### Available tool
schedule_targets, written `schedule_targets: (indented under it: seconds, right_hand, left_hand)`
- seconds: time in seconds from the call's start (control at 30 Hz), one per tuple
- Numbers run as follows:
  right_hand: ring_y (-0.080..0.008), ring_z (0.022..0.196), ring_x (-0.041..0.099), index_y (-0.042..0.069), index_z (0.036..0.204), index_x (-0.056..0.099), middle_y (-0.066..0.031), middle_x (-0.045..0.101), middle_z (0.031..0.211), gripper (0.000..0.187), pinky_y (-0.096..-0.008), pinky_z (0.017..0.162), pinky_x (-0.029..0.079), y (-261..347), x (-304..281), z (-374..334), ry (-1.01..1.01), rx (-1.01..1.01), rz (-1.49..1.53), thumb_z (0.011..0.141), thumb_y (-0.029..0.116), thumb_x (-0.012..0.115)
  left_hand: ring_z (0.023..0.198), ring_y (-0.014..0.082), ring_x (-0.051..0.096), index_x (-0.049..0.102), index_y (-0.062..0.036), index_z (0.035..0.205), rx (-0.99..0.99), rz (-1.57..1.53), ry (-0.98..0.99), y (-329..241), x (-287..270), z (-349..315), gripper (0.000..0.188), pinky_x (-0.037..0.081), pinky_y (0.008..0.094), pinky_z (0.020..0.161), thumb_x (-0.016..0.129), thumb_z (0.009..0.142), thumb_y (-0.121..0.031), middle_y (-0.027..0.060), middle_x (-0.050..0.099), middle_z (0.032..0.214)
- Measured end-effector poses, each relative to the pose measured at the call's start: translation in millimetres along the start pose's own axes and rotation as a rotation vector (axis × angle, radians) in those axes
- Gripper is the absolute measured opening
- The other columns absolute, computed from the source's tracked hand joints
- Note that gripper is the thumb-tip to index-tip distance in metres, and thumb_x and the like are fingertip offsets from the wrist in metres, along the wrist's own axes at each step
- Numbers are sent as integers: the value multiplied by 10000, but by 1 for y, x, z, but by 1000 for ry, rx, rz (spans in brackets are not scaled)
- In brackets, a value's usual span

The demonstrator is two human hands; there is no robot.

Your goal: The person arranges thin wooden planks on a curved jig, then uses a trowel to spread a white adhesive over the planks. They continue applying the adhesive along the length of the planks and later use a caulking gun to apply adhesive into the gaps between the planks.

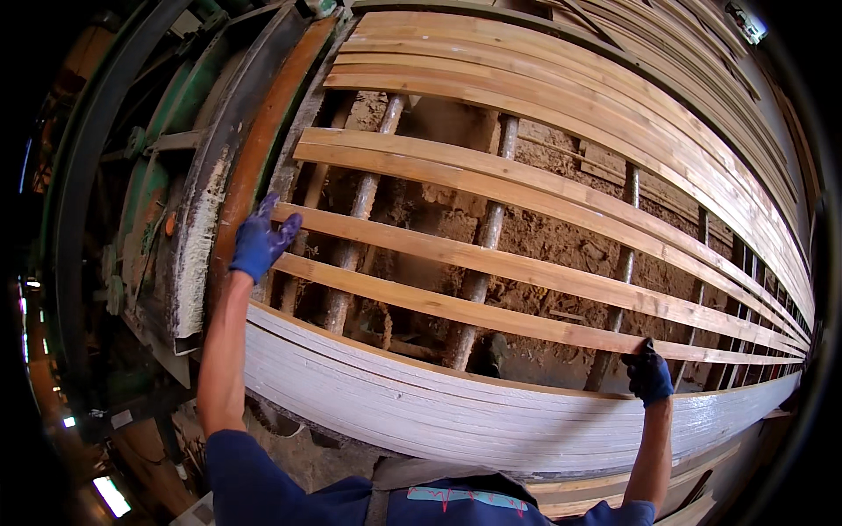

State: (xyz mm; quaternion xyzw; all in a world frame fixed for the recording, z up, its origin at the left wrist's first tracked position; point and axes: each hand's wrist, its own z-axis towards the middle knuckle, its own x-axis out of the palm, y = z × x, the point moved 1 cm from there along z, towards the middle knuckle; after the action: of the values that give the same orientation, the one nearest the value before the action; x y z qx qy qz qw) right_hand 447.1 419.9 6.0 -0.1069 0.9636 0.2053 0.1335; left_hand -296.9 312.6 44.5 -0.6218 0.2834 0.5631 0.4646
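My left hand (pixel 263 238), in a blue-purple glove, is at the left ends of the loose wooden strips. Its fingers are spread against the end of one long wooden strip (pixel 421 246). Nearer to me lies another wooden strip (pixel 438 299), roughly parallel to it. Toward its right part, my right hand (pixel 649 375), in a dark blue glove, is closed at the near edge of this strip, with fingertips on the wood. Both strips rest across metal bars (pixel 474 289). Just in front of me runs a row of strips with a white-coated face (pixel 421 399).
A pair of strips (pixel 474 180) lies farther off, and a block of several strips (pixel 526 74) fills the far side. On the left stands green machinery with an orange-brown rail (pixel 263 114) and a white-crusted edge (pixel 195 272). Brown debris (pixel 553 210) covers the ground beneath the bars.
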Motion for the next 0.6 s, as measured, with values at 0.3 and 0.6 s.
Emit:
schedule_targets:
  seconds: [0.3, 0.6]
  right_hand:
    - [-118, 357, 415, 171, 689, 540, 16, 499, 512, 495, -242, 299, 300, -3, -11, 18, 40, 42, 196, 895, 613, 453]
    - [-134, 380, 362, 162, 930, 567, -24, 487, 594, 378, -282, 323, 285, 119, -37, 225, -50, -673, -28, 952, 510, 422]
  left_hand:
    - [1154, 406, 517, 430, 4, 1341, 62, 248, 23, -10, -28, -26, 738, 423, 412, 974, 663, 804, -446, 309, 510, 1243]
    - [1129, 329, 563, 568, 13, 1182, -124, -163, 58, 110, -67, -111, 450, 434, 353, 946, 598, 897, -333, 216, 615, 1147]
